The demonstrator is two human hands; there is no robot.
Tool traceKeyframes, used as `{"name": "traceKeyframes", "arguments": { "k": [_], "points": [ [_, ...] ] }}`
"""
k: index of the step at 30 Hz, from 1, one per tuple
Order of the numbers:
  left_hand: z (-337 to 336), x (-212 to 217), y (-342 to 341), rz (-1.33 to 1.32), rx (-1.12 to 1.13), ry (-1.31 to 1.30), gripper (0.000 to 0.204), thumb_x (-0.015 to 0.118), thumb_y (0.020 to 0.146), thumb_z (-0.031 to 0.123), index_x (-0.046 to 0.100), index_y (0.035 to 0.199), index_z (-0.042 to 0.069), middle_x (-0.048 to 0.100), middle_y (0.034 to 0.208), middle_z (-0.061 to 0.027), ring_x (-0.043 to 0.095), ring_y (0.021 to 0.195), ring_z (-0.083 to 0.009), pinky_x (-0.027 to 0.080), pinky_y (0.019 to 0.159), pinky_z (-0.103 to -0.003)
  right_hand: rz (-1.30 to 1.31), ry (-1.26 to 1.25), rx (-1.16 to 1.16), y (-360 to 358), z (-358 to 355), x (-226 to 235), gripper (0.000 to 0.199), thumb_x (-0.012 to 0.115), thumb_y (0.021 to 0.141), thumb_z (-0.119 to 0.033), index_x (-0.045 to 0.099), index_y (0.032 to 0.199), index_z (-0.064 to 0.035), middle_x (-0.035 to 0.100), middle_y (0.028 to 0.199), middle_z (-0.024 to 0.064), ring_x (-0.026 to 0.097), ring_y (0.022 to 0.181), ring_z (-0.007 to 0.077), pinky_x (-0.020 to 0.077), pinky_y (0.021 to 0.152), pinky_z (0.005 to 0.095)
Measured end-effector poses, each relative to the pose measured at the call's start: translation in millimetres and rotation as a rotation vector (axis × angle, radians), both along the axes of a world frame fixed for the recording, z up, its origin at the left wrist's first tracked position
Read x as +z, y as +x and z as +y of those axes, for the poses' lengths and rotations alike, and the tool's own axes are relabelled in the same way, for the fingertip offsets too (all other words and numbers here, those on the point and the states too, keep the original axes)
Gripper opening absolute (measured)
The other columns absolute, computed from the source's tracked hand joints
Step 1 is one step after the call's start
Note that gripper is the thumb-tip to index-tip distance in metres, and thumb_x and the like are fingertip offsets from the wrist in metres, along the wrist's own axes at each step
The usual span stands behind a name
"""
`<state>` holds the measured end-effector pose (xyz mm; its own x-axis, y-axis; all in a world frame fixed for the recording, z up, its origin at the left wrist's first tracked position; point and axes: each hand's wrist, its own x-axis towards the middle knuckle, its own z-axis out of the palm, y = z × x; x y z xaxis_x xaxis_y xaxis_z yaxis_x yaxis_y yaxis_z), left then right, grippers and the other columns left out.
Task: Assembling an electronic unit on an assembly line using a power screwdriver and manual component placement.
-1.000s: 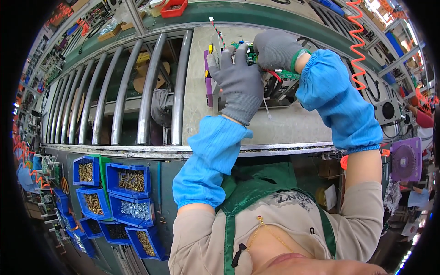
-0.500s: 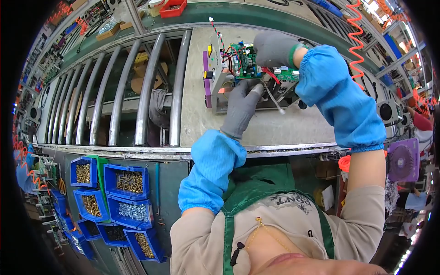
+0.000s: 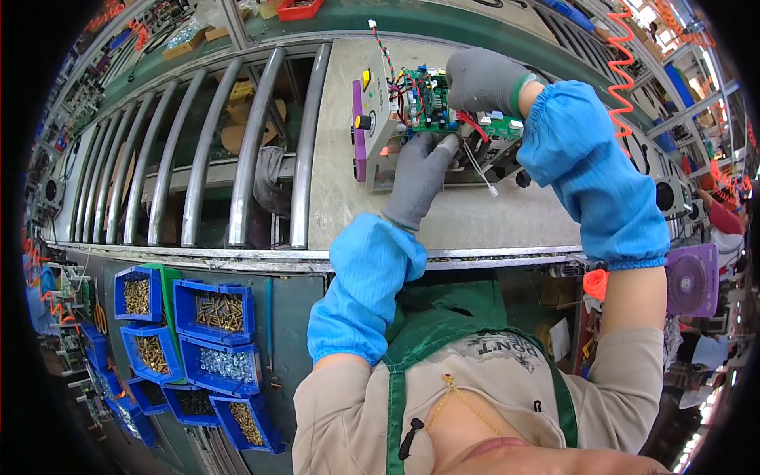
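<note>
On the workbench lies an opened electronic unit with a purple-edged front panel, a yellow-ringed black knob and wires. A green circuit board stands up inside it, with a second board to the right. My gloved left hand reaches in under the upright board, thumb bent against the fingers, fingertips hidden. My gloved right hand is curled behind that board's right side; what it grips is hidden. A white-plugged cable hangs beside my left thumb.
Left of the bench runs a roller conveyor. Blue bins of screws and small metal parts stand at the lower left. A coiled orange air hose hangs at the right, with a purple fan below. A red tray sits at the back.
My right hand has shifted slightly right over the unit. The white-plugged cable has swung a little. My left hand stays beneath the board, and the view has shifted slightly.
</note>
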<state>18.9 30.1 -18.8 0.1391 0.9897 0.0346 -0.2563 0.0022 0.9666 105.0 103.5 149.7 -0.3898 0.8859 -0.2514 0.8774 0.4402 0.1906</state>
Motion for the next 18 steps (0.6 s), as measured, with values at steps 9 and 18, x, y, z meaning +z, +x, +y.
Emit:
{"name": "traceKeyframes", "arguments": {
  "k": [9, 18],
  "points": [
    [1.9, 5.6, 12.2, -0.412, 0.066, -0.193, 0.027, 0.064, 0.087, 0.019, 0.061, 0.104, 0.000, 0.065, 0.089, -0.0062, 0.060, 0.078, -0.0111, 0.049, 0.068, -0.026, 0.092, -0.104, -0.160, 0.6, 7.4, -5.7, 0.031, 0.066, 0.070, -0.026, 0.071, 0.087, -0.0002, 0.067, 0.080, 0.0200, 0.066, 0.071, 0.0317, 0.0522, 0.068, 0.0387],
    [11.1, 4.2, 20.6, -0.401, 0.142, -0.188, 0.017, 0.066, 0.086, 0.016, 0.063, 0.095, 0.002, 0.065, 0.077, -0.0040, 0.060, 0.060, -0.0111, 0.046, 0.053, -0.023, 0.366, -0.235, -0.294, 17.1, 10.9, -11.6, 0.024, 0.067, 0.072, -0.018, 0.070, 0.086, 0.0018, 0.066, 0.071, 0.0137, 0.064, 0.059, 0.0192, 0.0519, 0.056, 0.0320]
  ]
}}
